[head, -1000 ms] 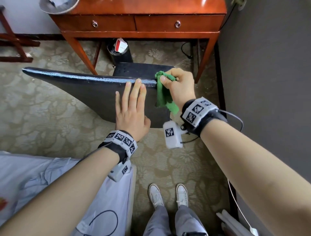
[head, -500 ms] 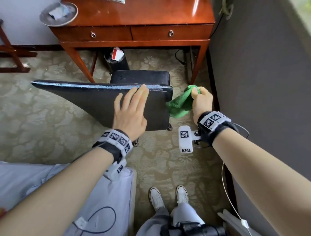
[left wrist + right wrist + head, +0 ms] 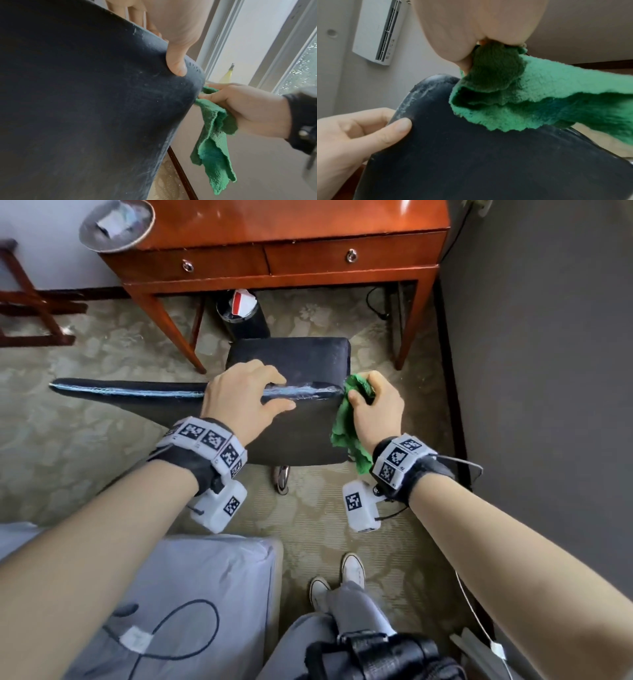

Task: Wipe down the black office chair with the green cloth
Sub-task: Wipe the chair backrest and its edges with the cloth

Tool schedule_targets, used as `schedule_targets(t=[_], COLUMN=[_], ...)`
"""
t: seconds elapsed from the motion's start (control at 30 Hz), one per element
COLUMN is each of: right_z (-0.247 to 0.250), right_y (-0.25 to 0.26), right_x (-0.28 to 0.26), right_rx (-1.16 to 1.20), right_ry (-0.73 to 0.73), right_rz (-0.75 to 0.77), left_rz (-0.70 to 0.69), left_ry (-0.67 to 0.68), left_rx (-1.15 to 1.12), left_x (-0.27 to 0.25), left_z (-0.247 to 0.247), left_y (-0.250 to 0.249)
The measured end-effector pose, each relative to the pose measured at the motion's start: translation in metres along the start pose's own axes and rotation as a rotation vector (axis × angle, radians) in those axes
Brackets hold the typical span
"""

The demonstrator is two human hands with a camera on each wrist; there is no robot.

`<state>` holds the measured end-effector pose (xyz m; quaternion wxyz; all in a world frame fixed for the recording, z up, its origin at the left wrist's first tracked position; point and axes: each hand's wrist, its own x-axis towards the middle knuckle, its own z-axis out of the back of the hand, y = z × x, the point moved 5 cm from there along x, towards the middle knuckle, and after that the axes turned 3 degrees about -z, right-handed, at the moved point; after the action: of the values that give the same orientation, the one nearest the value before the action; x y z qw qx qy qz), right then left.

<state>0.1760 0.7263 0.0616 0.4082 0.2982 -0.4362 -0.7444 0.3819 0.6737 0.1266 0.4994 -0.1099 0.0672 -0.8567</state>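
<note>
The black office chair (image 3: 301, 436) stands in front of me, its backrest top edge worn pale. My left hand (image 3: 243, 398) grips that top edge, fingers curled over the far side and thumb (image 3: 176, 65) on the near face. My right hand (image 3: 376, 405) holds the bunched green cloth (image 3: 349, 419) against the backrest's right upper corner. The cloth (image 3: 212, 142) hangs down beside the chair (image 3: 85, 108). In the right wrist view the cloth (image 3: 530, 97) drapes over the chair (image 3: 471, 162) corner, and the left hand (image 3: 351, 138) shows at the lower left.
A wooden desk (image 3: 274, 258) with two drawers stands behind the chair, a black bin (image 3: 243, 316) under it. A grey wall (image 3: 548, 371) runs along the right. A white-covered bed (image 3: 171, 594) lies at the lower left. Patterned carpet (image 3: 85, 422) covers the floor.
My left hand went from lying flat on the backrest to gripping its top edge. My right hand swept the cloth off the top edge to the right, then returned to the right corner.
</note>
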Motion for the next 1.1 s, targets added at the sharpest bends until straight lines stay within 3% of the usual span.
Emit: schedule_targets(t=[0.17,0.33,0.43,0.6,0.7,0.8,0.9,1.0,1.1], right_z=[0.002,0.012,0.020,0.037,0.052,0.069,0.081,0.082,0.084], right_y=[-0.009,0.001,0.008,0.037,0.059,0.071,0.062,0.035,0.023], right_x=[0.004,0.010,0.013,0.003,-0.001,-0.008,-0.011,-0.010,-0.016], right_rx=[0.055,0.037,-0.028,-0.223,-0.257,-0.234,-0.121,-0.047,0.009], right_ry=[0.024,0.057,0.092,0.196,0.168,0.085,0.053,0.165,0.250], right_rz=[-0.077,-0.056,0.009,0.201,0.278,0.306,0.234,0.028,-0.077], left_rz=[0.011,0.006,-0.038,-0.304,-0.271,-0.195,-0.165,-0.148,-0.159], left_ry=[-0.037,0.018,0.108,0.217,0.302,0.249,0.198,0.235,0.251], left_rx=[-0.006,-0.015,0.014,-0.103,-0.279,-0.329,-0.418,-0.501,-0.503], left_x=[0.001,0.008,0.018,0.034,0.042,0.047,0.047,0.044,0.041], left_z=[-0.003,-0.001,0.001,-0.003,-0.016,-0.015,-0.010,-0.010,-0.010], left_y=[-0.005,-0.009,-0.019,-0.069,-0.095,-0.103,-0.102,-0.098,-0.097])
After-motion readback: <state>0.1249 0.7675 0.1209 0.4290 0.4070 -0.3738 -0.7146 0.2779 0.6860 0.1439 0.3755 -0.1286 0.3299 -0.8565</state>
